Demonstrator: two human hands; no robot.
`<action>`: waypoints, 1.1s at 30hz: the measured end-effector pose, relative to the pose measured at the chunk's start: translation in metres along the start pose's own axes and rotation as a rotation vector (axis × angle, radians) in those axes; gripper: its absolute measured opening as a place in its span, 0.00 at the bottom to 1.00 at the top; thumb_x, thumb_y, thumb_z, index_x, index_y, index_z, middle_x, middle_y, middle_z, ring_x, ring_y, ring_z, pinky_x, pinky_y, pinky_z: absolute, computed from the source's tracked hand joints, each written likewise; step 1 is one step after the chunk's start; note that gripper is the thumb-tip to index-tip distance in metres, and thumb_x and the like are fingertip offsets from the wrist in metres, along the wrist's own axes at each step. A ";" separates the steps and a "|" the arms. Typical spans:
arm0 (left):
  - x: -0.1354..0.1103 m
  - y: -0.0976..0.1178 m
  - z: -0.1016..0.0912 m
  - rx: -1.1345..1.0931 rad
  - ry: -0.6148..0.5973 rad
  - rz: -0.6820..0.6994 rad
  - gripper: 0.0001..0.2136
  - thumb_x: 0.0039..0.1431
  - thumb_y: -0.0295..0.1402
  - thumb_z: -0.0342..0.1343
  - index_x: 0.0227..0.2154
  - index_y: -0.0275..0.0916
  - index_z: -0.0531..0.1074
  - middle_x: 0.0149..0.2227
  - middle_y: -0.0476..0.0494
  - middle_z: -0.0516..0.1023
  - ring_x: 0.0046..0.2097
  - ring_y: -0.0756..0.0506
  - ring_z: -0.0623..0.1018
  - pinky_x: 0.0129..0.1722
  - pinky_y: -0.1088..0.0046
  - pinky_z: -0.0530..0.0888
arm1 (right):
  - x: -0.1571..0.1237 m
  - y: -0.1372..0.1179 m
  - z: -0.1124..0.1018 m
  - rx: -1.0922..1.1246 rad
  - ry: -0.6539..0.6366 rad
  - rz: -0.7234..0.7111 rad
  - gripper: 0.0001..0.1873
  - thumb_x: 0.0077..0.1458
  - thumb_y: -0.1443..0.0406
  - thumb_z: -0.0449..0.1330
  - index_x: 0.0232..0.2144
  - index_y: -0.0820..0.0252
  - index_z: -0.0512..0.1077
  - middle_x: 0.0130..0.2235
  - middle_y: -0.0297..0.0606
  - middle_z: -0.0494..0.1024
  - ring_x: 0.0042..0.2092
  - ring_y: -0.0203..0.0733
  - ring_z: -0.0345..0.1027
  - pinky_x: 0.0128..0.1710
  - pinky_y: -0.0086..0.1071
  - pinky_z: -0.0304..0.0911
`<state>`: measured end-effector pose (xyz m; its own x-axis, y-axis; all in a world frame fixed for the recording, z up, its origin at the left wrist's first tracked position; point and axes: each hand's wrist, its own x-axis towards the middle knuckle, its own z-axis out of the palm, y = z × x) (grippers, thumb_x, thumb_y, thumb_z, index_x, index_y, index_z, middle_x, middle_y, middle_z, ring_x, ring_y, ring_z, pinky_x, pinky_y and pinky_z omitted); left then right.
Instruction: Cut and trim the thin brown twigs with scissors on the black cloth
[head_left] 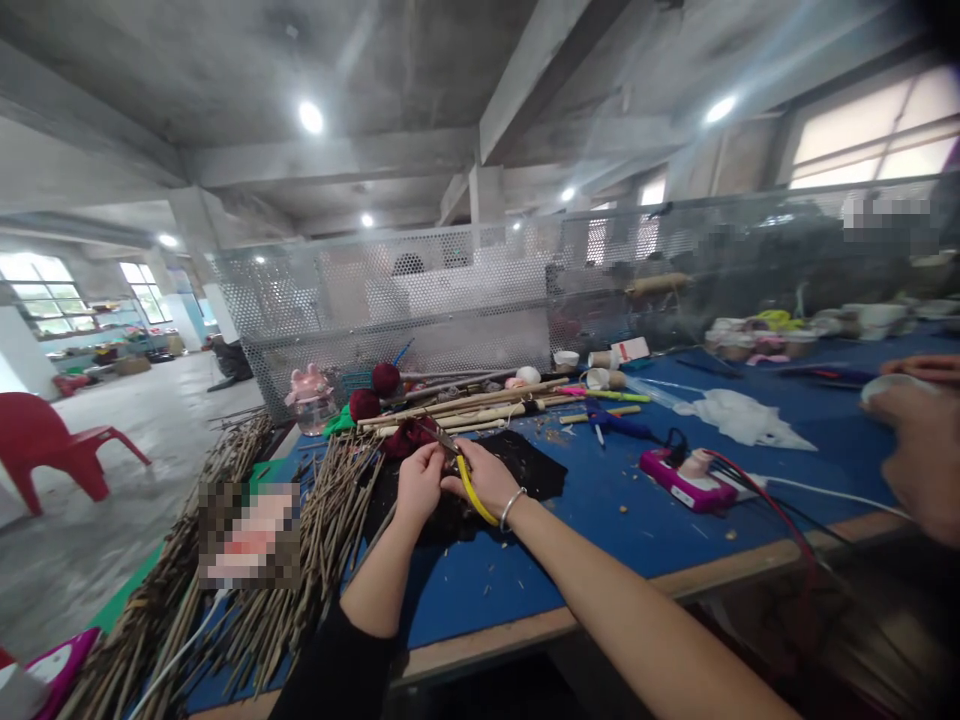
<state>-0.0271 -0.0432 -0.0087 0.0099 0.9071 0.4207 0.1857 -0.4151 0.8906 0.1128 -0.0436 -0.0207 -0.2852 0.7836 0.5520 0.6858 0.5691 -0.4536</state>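
Plainly, right grip [491, 478] closed around yellow-handled scissors [470, 490]

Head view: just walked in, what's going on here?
A person's right hand holds yellow-handled scissors, blades pointing away. The left hand is closed beside them, fingertips near the blades; what it pinches, if anything, is too small to tell. Dark red yarn lies just beyond, over a black cloth on the blue table. Thin sticks are piled to the left. At the right edge, a co-worker's hand is blurred.
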 end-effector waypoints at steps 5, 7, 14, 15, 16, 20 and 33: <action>0.001 -0.004 -0.001 -0.017 0.025 0.004 0.14 0.54 0.38 0.50 0.30 0.33 0.76 0.21 0.48 0.71 0.24 0.51 0.68 0.26 0.77 0.64 | -0.001 -0.004 -0.002 -0.021 -0.052 0.070 0.23 0.50 0.50 0.57 0.43 0.58 0.65 0.30 0.37 0.74 0.31 0.41 0.68 0.31 0.29 0.58; 0.002 -0.005 -0.001 -0.009 0.025 0.009 0.13 0.54 0.37 0.50 0.30 0.34 0.76 0.22 0.47 0.73 0.25 0.50 0.69 0.27 0.77 0.65 | -0.001 -0.003 -0.002 -0.056 -0.041 0.080 0.25 0.49 0.50 0.58 0.44 0.58 0.64 0.33 0.39 0.74 0.33 0.42 0.69 0.32 0.30 0.58; 0.002 -0.007 0.000 0.047 -0.069 0.038 0.12 0.53 0.34 0.50 0.34 0.35 0.77 0.30 0.43 0.78 0.32 0.47 0.74 0.35 0.74 0.68 | 0.002 0.009 0.001 -0.019 -0.028 -0.023 0.31 0.49 0.51 0.58 0.49 0.64 0.60 0.46 0.48 0.69 0.47 0.47 0.63 0.46 0.38 0.59; 0.002 -0.007 0.000 0.043 -0.064 0.039 0.12 0.53 0.34 0.51 0.34 0.34 0.77 0.31 0.43 0.78 0.32 0.47 0.74 0.35 0.74 0.68 | 0.002 0.010 0.002 -0.015 -0.028 -0.029 0.32 0.49 0.50 0.58 0.50 0.65 0.60 0.46 0.49 0.68 0.47 0.47 0.63 0.47 0.39 0.59; 0.002 -0.007 0.000 0.032 -0.054 0.034 0.12 0.53 0.34 0.51 0.33 0.34 0.77 0.30 0.43 0.78 0.32 0.47 0.73 0.35 0.74 0.68 | 0.003 0.011 0.002 -0.012 -0.024 -0.035 0.32 0.49 0.50 0.58 0.50 0.66 0.60 0.46 0.49 0.68 0.47 0.47 0.62 0.47 0.39 0.58; 0.002 -0.003 0.000 -0.052 -0.006 -0.020 0.13 0.52 0.35 0.51 0.33 0.33 0.76 0.27 0.45 0.77 0.31 0.48 0.72 0.33 0.75 0.67 | 0.003 0.011 0.002 -0.010 -0.004 -0.047 0.34 0.47 0.49 0.59 0.50 0.66 0.60 0.47 0.50 0.67 0.48 0.48 0.61 0.49 0.41 0.57; 0.001 -0.010 0.001 0.033 -0.012 0.021 0.10 0.51 0.32 0.51 0.32 0.34 0.76 0.33 0.43 0.79 0.36 0.46 0.75 0.40 0.71 0.68 | 0.002 0.017 -0.001 -0.080 -0.029 -0.003 0.37 0.43 0.49 0.62 0.52 0.60 0.60 0.47 0.48 0.68 0.50 0.50 0.60 0.48 0.43 0.57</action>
<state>-0.0282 -0.0380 -0.0176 0.0257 0.8990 0.4371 0.2181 -0.4318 0.8752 0.1241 -0.0322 -0.0266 -0.3055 0.7897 0.5320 0.7358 0.5504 -0.3945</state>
